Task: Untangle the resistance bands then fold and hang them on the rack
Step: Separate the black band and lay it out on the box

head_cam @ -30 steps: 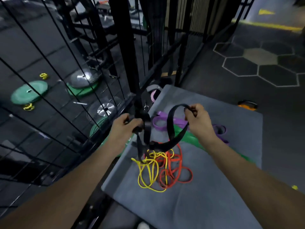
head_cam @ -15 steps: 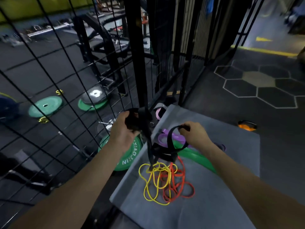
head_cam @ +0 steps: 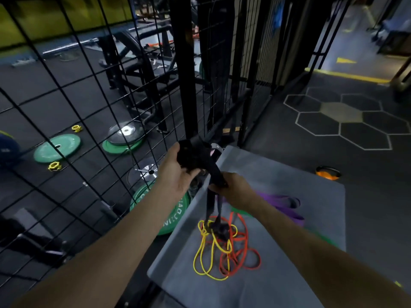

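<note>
Both my hands hold the black flat rubber band [head_cam: 214,174].

My left hand [head_cam: 178,172] grips its bunched part; my right hand [head_cam: 233,190] pinches the strap, hanging below onto thin yellow band [head_cam: 204,256].

Green weight plate [head_cam: 171,215] beside the mat: white lettering, partly hidden, blurred, unreadable. No other text legible.

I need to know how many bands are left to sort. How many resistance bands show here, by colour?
Black band, gripped by the left hand and the right hand: 1
Yellow band: 1
Orange-red band: 1
Purple band: 1
Green band, mostly hidden: 1
Total: 5
</note>
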Demonstrator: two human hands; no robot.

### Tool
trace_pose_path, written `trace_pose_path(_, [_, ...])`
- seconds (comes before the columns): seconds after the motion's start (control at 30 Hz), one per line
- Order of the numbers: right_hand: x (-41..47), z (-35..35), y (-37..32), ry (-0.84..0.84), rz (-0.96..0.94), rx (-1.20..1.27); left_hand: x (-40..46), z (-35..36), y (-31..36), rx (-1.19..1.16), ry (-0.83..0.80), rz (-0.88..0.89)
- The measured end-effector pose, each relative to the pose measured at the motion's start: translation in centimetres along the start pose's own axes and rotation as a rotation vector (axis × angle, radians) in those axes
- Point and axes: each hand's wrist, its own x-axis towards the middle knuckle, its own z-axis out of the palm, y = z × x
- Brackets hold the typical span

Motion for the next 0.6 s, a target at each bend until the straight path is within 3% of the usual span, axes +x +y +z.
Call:
trace_pose_path(0.07, [0.4,-1.4,0.5,0.045,0.012,-0.003,0.4,-0.4,1.1,0.194,0.018,0.112])
trace_pose_path(0.2, [0.4,-6.3,-1.0,0.348,0.107,0.531,1.5,-2.4,2.8,0.622,0.050,0.271])
trace_pose_path(0.27, [0.5,-8.5,-1.8,0.437,0.093,0.640,1.8,-3.6,3.2,0.859,0.005,0.310])
trace_pose_path(0.37, [0.6,-10.1,-2.7,0.457,0.080,0.732,2.1,-4.2,3.7,1.022,-0.010,0.324])
trace_pose_path(0.5, [0.8,-10.3,-3.3,0.443,0.084,0.731,2.2,-4.5,3.8,0.983,-0.016,0.188])
trace_pose_path(0.6, [0.5,-9.8,-4.0,0.390,0.031,0.722,2.8,-5.2,3.8,1.456,-0.084,0.171])
